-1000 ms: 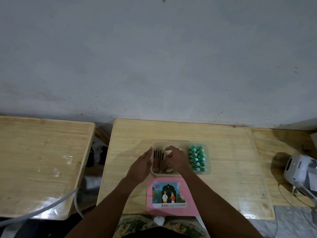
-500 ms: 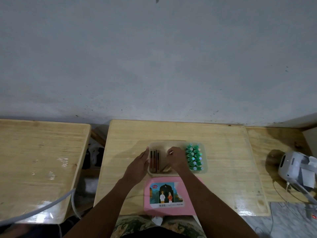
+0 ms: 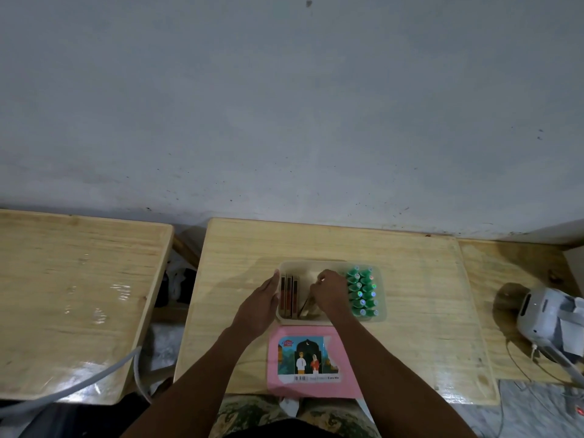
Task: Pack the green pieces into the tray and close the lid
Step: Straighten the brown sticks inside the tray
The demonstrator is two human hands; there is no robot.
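Observation:
A pale tray sits mid-table. Several green pieces stand in two rows in its clear right-hand section. Flat brown-red pieces stand on edge in its left part. My left hand lies flat against the tray's left wall, thumb at the far corner. My right hand reaches into the tray's middle with fingers curled down over a thin slanted brown piece; whether it grips that piece is hidden. The pink lid, with a picture label, lies just in front of the tray.
A second wooden table stands to the left across a gap, with a grey hose over its near corner. A white device with cables sits on the table to the right. A grey wall rises behind.
Both hands stay at the tray, almost unmoved. My right hand's fingers have shifted slightly inside the tray's middle. The view has drifted a little.

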